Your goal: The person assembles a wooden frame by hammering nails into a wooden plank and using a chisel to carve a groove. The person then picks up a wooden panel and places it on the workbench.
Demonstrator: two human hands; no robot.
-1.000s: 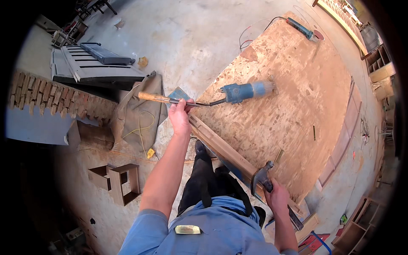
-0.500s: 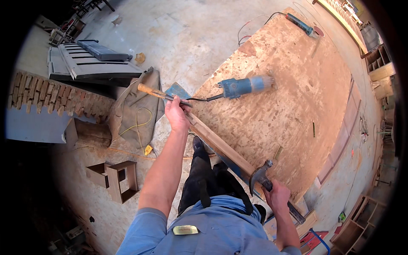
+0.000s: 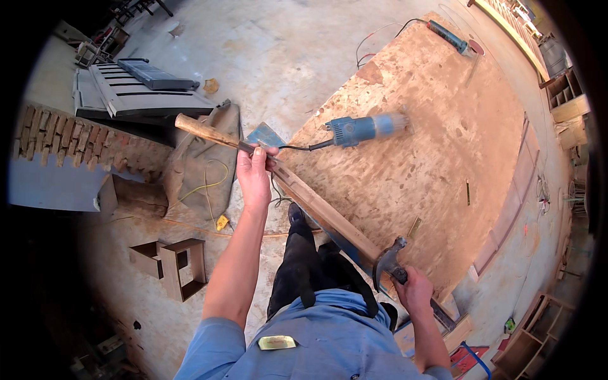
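Observation:
My left hand [image 3: 254,180] has its fingers closed round the metal part of a chisel [image 3: 206,131]. The chisel's wooden handle points out to the left, and its blade end is by the far left end of a long wooden strip [image 3: 323,210]. Whether the blade touches the wood I cannot tell. The strip lies along the near edge of a big worn board table [image 3: 437,171]. At the strip's near right end, my right hand [image 3: 415,290] grips the dark handle of a claw hammer [image 3: 389,261], its head just over the wood.
A blue corded power tool [image 3: 361,131] lies on the table beyond the strip. A grinder-like tool with a disc [image 3: 455,39] rests at the far corner. Small wooden frames [image 3: 183,269] stand on the floor at left, near a yellow plug [image 3: 221,222] and cord. A brick stack [image 3: 82,139] is farther left.
The chisel has shifted left, its handle reaching farther out and looking larger. My left hand has moved slightly left and turned. My right hand and the hammer stay nearly in place.

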